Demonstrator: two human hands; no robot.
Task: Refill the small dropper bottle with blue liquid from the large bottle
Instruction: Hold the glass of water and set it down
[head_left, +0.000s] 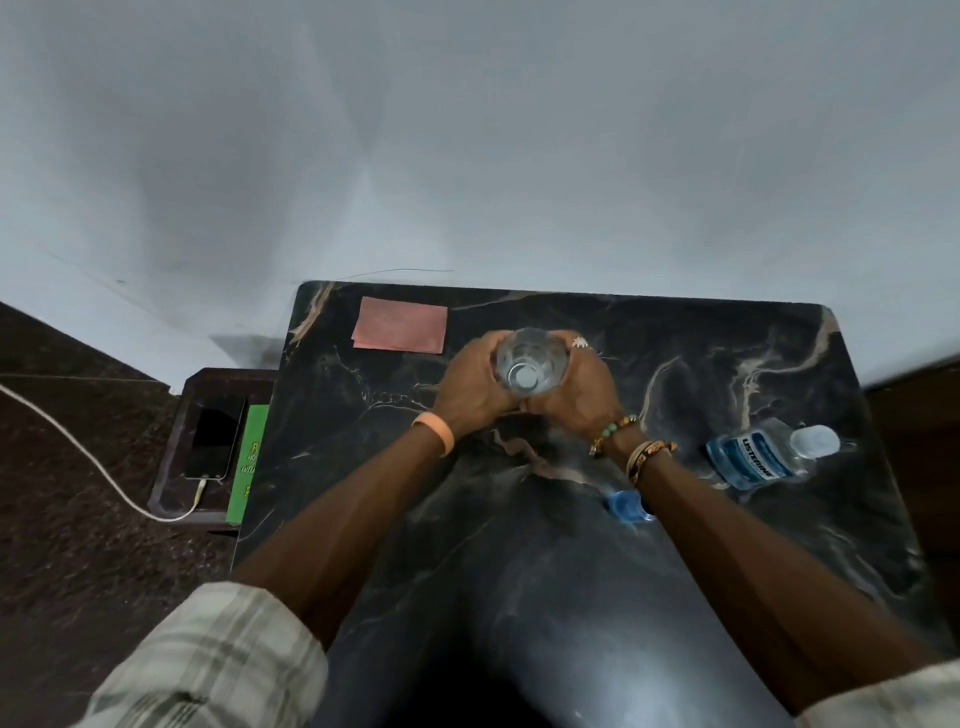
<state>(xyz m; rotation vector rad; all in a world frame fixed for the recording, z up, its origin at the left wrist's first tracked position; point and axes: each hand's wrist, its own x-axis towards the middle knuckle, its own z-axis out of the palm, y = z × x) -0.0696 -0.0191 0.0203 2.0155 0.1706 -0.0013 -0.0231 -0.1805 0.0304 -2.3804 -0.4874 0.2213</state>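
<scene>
Both of my hands wrap around a clear container (531, 364) seen from above, near the back middle of the black marble table (727, 571); I cannot tell whether it is a bottle or a glass. My left hand (470, 387) grips its left side and my right hand (579, 387) grips its right side. A small bottle of blue liquid with a blue label and pale cap (769, 457) stands at the right of the table, apart from my hands. A small blue object (626, 505) lies on the table, partly hidden under my right forearm.
A pink paper (400, 325) lies at the table's back left. Left of the table, a low dark stand holds a phone (215, 439) on a white cable (78, 447) and a green card (249, 462). A pale wall runs behind the table.
</scene>
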